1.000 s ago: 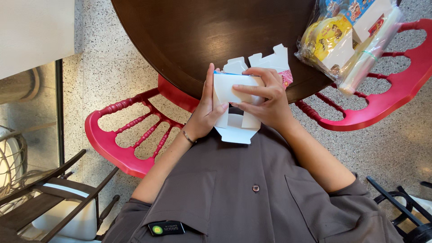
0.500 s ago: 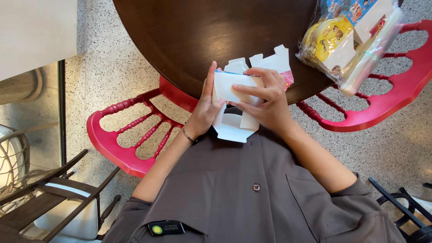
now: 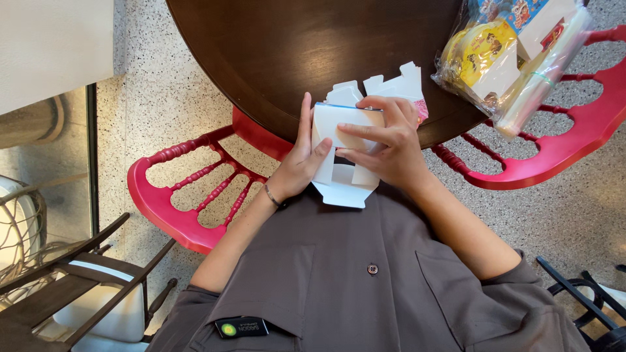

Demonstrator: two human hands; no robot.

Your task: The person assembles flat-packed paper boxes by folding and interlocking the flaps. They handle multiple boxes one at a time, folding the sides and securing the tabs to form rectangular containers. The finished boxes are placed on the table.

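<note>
A white cardboard box blank (image 3: 342, 186), partly folded, is held between both hands at the near edge of a round dark wooden table (image 3: 306, 52). My left hand (image 3: 301, 160) lies flat against its left side with the thumb across the front panel. My right hand (image 3: 388, 146) wraps over its right side, fingers pressing the front panel. White flaps stick out above (image 3: 394, 85) and below the hands. A pink printed edge shows at the right of the box.
A clear plastic bag (image 3: 515, 55) of colourful packets and white boxes lies on the table's right side. Red wooden chairs stand at left (image 3: 176, 195) and right (image 3: 561, 146). A dark chair (image 3: 72, 287) sits at lower left on speckled floor.
The hands have barely shifted on the box. My left thumb has moved slightly across the front panel.
</note>
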